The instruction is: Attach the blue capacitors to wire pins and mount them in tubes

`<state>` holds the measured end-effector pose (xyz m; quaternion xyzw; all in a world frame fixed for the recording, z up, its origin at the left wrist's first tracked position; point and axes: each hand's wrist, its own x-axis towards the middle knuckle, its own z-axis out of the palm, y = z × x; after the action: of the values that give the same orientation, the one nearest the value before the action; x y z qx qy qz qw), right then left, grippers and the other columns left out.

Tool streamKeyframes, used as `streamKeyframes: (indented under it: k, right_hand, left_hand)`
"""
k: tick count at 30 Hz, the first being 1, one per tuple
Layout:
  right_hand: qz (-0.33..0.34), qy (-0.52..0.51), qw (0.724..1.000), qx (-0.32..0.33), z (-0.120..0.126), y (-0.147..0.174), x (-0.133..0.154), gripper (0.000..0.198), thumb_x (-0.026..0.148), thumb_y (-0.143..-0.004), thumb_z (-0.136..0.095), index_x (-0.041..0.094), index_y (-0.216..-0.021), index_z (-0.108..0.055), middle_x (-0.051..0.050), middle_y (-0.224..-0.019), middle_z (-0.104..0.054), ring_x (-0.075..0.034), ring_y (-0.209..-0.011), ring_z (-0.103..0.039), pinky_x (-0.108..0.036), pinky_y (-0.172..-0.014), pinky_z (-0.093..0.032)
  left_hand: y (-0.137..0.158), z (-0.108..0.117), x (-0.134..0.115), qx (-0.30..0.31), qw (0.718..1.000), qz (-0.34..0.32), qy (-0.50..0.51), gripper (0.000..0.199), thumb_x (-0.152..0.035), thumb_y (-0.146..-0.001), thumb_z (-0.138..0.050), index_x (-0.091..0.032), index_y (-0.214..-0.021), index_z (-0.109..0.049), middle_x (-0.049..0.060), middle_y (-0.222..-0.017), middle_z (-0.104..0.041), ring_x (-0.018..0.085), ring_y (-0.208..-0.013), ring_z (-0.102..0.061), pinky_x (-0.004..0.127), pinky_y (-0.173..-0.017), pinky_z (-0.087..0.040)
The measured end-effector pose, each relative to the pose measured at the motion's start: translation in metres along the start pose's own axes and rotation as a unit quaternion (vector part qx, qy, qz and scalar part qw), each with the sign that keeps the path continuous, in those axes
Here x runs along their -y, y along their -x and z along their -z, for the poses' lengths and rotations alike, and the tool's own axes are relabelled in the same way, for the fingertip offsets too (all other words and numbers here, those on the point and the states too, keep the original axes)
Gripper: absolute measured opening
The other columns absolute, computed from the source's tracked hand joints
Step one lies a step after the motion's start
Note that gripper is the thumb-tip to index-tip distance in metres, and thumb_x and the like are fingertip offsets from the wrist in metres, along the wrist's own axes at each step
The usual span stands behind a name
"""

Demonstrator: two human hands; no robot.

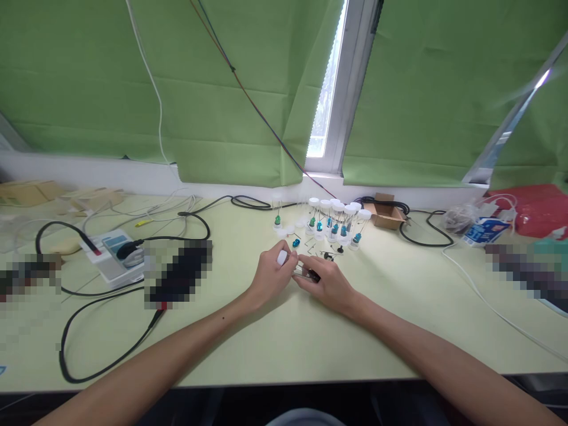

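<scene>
My left hand (274, 273) is closed around a white cap (281, 257), which shows between thumb and fingers. In my right hand (327, 283), the fingers grip a small clear vial (303, 271) with a dark piece (314, 276) at its right end. The hands meet over the table; whether the cap sits on this vial is hidden by the fingers. Just beyond them lie a blue piece (296, 242), thin bent metal pins (311, 248) and black parts (328, 256). Several upright white-capped vials (336, 222) hold blue or green pieces with metal pins.
One vial with a green piece (277, 220) stands apart on the left. Behind the vials is an open cardboard box (387, 214). A white power strip (116, 260), black cables (66, 349) and a blurred dark device (180, 275) occupy the left. A red bag (539, 210) lies far right.
</scene>
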<state>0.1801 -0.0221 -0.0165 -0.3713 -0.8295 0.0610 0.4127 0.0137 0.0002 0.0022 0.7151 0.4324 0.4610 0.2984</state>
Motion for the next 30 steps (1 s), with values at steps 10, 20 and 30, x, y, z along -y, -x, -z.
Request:
streamKeyframes:
  k: [10,20,30]
  right_hand:
    - [-0.011,-0.013,1.000,-0.021,-0.001,-0.002,0.003,0.028,0.027,-0.087,-0.058,0.019,-0.114,-0.059,-0.002,-0.077,-0.060,-0.012,-0.065,-0.054,-0.024,-0.063,-0.043]
    - [-0.018,0.003,0.999,-0.035,0.000,-0.004,0.005,0.010,0.027,-0.086,-0.059,0.019,-0.090,-0.056,-0.001,-0.077,-0.060,-0.013,-0.065,-0.052,-0.024,-0.060,-0.041]
    - [-0.065,-0.054,0.995,-0.053,0.001,-0.007,0.006,0.013,0.032,-0.089,-0.055,0.019,-0.088,-0.054,0.004,-0.064,-0.052,-0.010,-0.054,-0.042,-0.023,-0.054,-0.036]
  left_hand:
    - [-0.001,0.001,-0.005,-0.009,1.000,-0.004,-0.010,0.025,-0.040,-0.087,-0.049,-0.021,-0.071,-0.043,-0.006,-0.055,-0.038,0.011,-0.050,-0.033,0.023,-0.047,-0.028]
    - [-0.002,0.006,-0.017,0.008,0.997,-0.049,-0.052,0.022,-0.042,-0.086,-0.053,-0.023,-0.097,-0.051,-0.008,-0.055,-0.044,0.011,-0.048,-0.040,0.022,-0.050,-0.034]
    - [-0.005,0.006,-0.012,0.047,0.994,-0.095,0.002,0.044,-0.041,-0.088,-0.053,-0.024,-0.128,-0.049,0.000,-0.081,-0.059,0.012,-0.069,-0.056,0.023,-0.061,-0.049]
